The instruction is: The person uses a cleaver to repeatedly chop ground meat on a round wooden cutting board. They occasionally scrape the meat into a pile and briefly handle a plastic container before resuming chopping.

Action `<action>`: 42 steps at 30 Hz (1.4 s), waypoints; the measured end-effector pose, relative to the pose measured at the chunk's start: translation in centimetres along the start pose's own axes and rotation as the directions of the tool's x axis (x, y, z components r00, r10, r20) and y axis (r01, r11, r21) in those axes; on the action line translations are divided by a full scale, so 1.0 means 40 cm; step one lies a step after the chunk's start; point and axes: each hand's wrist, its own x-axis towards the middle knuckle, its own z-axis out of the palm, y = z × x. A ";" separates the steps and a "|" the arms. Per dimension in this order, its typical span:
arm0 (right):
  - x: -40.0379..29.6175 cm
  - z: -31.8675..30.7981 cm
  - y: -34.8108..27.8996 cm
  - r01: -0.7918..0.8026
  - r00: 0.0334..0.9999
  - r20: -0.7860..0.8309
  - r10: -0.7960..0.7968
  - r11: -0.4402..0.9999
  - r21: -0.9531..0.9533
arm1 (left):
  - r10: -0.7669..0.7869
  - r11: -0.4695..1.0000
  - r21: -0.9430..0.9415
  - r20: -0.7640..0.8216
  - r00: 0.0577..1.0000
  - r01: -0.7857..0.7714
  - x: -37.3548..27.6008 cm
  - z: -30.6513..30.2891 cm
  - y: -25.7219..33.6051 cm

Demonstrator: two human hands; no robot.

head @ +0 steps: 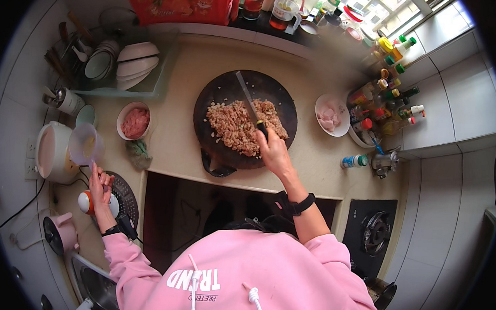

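My right hand (275, 151) grips the dark handle of a kitchen knife (246, 93). Its blade points away from me across a heap of minced or chopped meat (236, 127). Under the meat is a round dark chopping board (211, 90) with a strap-like handle at its near edge. Over on the left, my left hand (100, 186) holds the handle of a translucent plastic scoop or cup (85, 140), with a little yellowish content visible inside. The scoop is in front of a white electric cooker (54, 151). A bowl of pink minced meat (135, 121) stands between scoop and board.
Right of the board are a plate with pale meat pieces (330, 117), several sauce bottles (387, 97) and a gas hob (372, 233). A dish rack (150, 93) with bowls stands back left. A green cloth (138, 153) lies near the counter's front edge.
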 end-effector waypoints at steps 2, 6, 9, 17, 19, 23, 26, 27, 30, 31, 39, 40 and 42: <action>0.021 -0.009 0.008 -0.026 0.999 -0.020 0.026 0.999 -0.042 | 0.051 0.999 0.013 0.041 0.998 -0.051 -0.074 0.030 0.025; 0.040 -0.038 0.033 0.139 0.988 -0.044 -0.147 0.978 -0.156 | 0.068 0.986 0.142 0.136 0.988 -0.087 -0.212 0.111 0.069; 0.039 -0.039 0.044 0.121 0.992 0.040 -0.123 0.991 0.060 | 0.040 0.985 0.157 0.187 0.982 -0.070 -0.308 0.186 0.067; -0.002 -0.134 0.028 0.196 0.974 0.102 -0.201 0.979 0.056 | -0.002 0.988 0.148 0.300 0.954 -0.044 -0.494 0.424 -0.018; -0.069 -0.162 0.037 0.167 0.976 0.121 -0.179 0.981 0.104 | -0.024 0.973 0.227 0.295 0.955 -0.046 -0.523 0.471 -0.046; -0.115 -0.171 0.092 0.153 0.965 0.214 -0.152 0.988 0.015 | -0.093 0.961 0.275 0.309 0.946 0.005 -0.556 0.551 -0.099; -0.060 -0.135 0.123 0.163 0.947 0.297 -0.124 0.981 -0.110 | -0.114 0.955 0.296 0.302 0.946 0.021 -0.576 0.606 -0.131; -0.032 -0.137 0.130 0.229 0.940 0.275 -0.202 0.971 -0.069 | -0.104 0.953 0.302 0.304 0.947 0.008 -0.576 0.626 -0.139; 0.010 -0.150 0.133 0.244 0.939 0.258 -0.228 0.969 -0.031 | -0.104 0.945 0.326 0.291 0.951 0.004 -0.586 0.676 -0.156; 0.018 -0.153 0.129 0.208 0.942 0.277 -0.190 0.977 -0.038 | -0.090 0.943 0.332 0.273 0.958 -0.006 -0.586 0.692 -0.161; 0.082 -0.167 0.132 0.183 0.955 0.241 -0.175 0.983 -0.008 | -0.030 0.876 0.475 0.234 0.972 -0.087 -0.566 0.791 -0.202; 0.093 -0.162 0.135 0.176 0.959 0.232 -0.163 0.984 -0.035 | -0.018 0.864 0.494 0.226 0.974 -0.099 -0.559 0.802 -0.207; 0.111 -0.151 0.142 0.233 0.950 0.243 -0.198 0.965 -0.122 | -0.053 0.827 0.558 0.192 0.980 -0.065 -0.557 0.818 -0.221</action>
